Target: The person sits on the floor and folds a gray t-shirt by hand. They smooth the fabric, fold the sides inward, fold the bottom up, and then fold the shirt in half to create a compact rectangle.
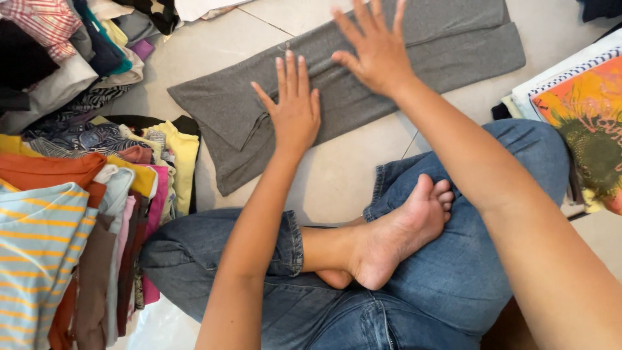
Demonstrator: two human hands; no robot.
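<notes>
The grey garment lies folded lengthwise on the tiled floor. The left hand and right hand rest flat on it, fingers spread, gripping nothing. Folded clothes are stacked at left.

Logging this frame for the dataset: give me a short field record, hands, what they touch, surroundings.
left hand: flat, fingers spread, pressing on grey garment
right hand: open, palm down on the same garment
garment: folded into a long strip on tiled floor
left side: stack of folded clothes
right side: printed orange fabric
posture: seated cross-legged, jeans, barefoot
</notes>
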